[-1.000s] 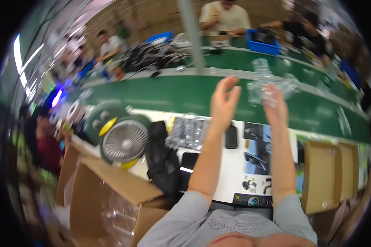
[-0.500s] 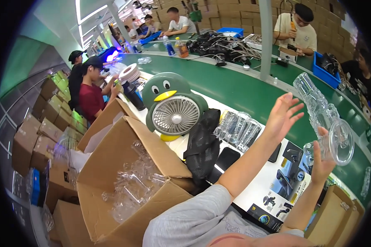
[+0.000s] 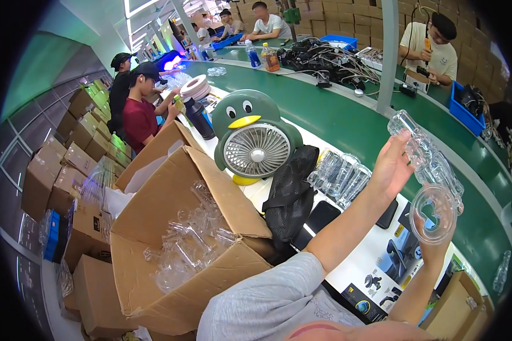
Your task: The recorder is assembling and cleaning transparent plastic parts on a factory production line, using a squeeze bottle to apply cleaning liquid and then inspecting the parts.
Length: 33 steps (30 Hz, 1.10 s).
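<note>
The right hand (image 3: 436, 243) is gripping the flared round end of a clear tubular piece (image 3: 428, 157); the left hand (image 3: 392, 167) is resting its bent fingertips against the narrower upper part, the view leaving unclear whether they are pinching it. The piece is slanting in the air near the far edge of the white table (image 3: 351, 262), with the green belt (image 3: 335, 119) lying behind it. Open belt is stretching leftward behind the penguin-shaped fan (image 3: 256, 139), while the metal post (image 3: 387, 57) is bounding the space beyond the hands. At left, the open carton (image 3: 153, 221) is raising its rim near the black mesh bag (image 3: 293, 199); at right, the shallow cardboard tray (image 3: 452, 307) is flanking the right forearm.
</note>
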Motion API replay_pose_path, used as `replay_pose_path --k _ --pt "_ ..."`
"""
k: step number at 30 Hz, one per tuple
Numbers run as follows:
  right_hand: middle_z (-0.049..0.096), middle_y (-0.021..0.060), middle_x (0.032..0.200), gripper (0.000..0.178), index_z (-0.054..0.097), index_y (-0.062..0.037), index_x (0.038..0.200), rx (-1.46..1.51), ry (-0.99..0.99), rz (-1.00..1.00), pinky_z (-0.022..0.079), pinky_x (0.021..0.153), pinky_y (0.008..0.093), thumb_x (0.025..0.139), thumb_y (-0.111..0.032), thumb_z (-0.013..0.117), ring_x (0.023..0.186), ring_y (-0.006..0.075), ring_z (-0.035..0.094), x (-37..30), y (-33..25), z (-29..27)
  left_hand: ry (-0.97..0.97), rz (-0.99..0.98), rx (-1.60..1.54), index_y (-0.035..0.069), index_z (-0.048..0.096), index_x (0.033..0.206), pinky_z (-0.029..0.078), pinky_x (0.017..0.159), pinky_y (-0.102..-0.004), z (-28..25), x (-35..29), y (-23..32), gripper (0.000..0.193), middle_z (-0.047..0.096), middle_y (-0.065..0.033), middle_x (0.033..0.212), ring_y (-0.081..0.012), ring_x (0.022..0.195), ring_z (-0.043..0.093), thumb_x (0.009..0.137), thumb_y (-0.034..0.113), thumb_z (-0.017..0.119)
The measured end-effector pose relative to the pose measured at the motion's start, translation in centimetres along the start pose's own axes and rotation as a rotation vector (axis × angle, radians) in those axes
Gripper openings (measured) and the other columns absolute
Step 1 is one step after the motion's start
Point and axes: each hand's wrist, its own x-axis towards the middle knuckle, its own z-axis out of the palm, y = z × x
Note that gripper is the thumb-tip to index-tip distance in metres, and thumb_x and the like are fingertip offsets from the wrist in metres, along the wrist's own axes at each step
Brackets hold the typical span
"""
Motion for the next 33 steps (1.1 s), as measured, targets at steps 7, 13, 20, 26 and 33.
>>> replay_pose_path --k 7,13,20,26,33 --pt "0.059 0.0188 0.109 0.043 0.062 0.0011 0.094 -0.172 -0.238 -0.05 0.043 0.086 0.0356 0.051 -0.004 0.067 0.102 0.0283 0.056 0.3 -0.8 0.2 0.067 0.094 -0.085 0.008 0.048 0.104 0.046 0.084 -0.0376 -1.4 0.1 2.2 0.026 0.055 -0.0081 0.102 -0.0202 0.098 0.053 0.085 0.023 0.056" --pt "0.051 0.0216 0.117 0.048 0.054 -0.0001 0.105 0.589 -0.152 0.167 0.044 0.078 0.0316 0.065 -0.02 0.07 0.084 0.0201 0.055 -2.1 3.2 -1.1 0.239 0.401 -0.025 0.009 0.048 0.104 0.046 0.081 -0.0305 -0.3 -1.5 5.1 0.024 0.055 -0.0065 0.101 -0.0159 0.098 0.053 0.084 0.017 0.059" --pt "0.047 0.0051 0.086 0.072 0.031 0.0024 0.13 0.904 0.083 0.37 0.035 0.073 0.0259 0.075 -0.032 0.062 0.078 0.0145 0.045 -1.4 5.3 -2.7 0.176 0.526 -0.02 0.01 0.043 0.11 0.046 0.084 -0.0324 2.0 -3.2 6.6 0.031 0.054 -0.009 0.104 -0.0178 0.095 0.055 0.084 0.018 0.059" --pt "0.042 0.0073 0.1 0.08 0.025 0.0021 0.134 0.96 0.172 0.472 0.035 0.086 0.0299 0.074 -0.041 0.054 0.091 0.0151 0.043 -0.2 2.6 -2.4 0.019 0.453 0.193 0.008 0.039 0.12 0.043 0.088 -0.0333 1.9 -3.9 6.8 0.045 0.053 -0.0095 0.106 -0.0188 0.101 0.052 0.083 0.02 0.061" --pt "0.048 0.0096 0.098 0.076 0.031 0.0019 0.129 0.545 0.099 0.313 0.037 0.078 0.0237 0.071 -0.035 0.063 0.079 0.0122 0.047 -1.9 3.1 -3.8 -0.066 0.592 0.297 0.001 0.034 0.125 0.039 0.094 -0.0357 3.0 -4.4 5.7 0.054 0.049 -0.01 0.109 -0.0203 0.103 0.05 0.083 0.024 0.059"
